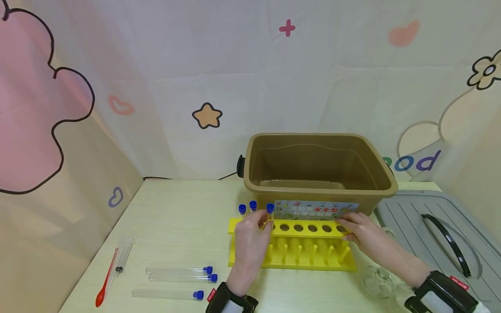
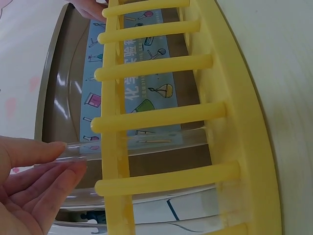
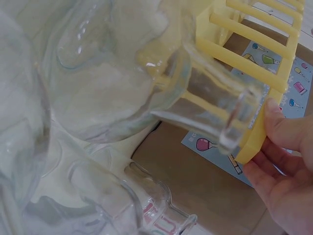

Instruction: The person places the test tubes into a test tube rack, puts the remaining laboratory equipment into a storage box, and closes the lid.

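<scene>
Printed label (image 1: 305,209) (lower part, head view) hidden behind yellow rack (image 1: 305,234)

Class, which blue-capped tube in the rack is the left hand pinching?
The rightmost rack tube in the head view: the left hand pinches only it; the other two rack tubes stand to its left.

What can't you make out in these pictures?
Head view: the box label's lower right corner, behind the right hand.
Head view: any syringe markings, too small.
Left wrist view: the held tube's blue cap, hidden by the left hand.
Right wrist view: the leftmost glass vessel, cut off.
</scene>
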Demonstrator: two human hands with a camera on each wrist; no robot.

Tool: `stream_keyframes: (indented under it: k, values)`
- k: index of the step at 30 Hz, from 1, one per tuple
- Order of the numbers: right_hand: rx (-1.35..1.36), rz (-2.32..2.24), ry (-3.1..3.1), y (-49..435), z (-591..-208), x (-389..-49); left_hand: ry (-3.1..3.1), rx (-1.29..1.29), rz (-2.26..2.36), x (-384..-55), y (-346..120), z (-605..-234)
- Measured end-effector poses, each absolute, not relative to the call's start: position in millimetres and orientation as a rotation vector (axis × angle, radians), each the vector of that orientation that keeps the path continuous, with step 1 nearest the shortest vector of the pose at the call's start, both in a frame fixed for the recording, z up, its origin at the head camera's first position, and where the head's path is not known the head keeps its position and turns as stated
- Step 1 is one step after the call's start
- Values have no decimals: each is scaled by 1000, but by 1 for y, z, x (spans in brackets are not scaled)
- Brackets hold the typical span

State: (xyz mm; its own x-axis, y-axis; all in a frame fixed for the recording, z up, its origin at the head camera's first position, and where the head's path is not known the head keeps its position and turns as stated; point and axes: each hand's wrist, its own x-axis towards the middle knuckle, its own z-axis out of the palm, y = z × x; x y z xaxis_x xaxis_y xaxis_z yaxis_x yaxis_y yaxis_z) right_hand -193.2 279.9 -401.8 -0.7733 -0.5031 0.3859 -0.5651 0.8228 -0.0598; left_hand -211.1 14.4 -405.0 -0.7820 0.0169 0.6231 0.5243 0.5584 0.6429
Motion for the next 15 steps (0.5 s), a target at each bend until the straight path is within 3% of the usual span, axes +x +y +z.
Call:
stream_keyframes:
  k: [15]
  values:
    - [799, 242, -2671, 280, -401, -193, -2446, -426, -1129, -200, 2, -395]
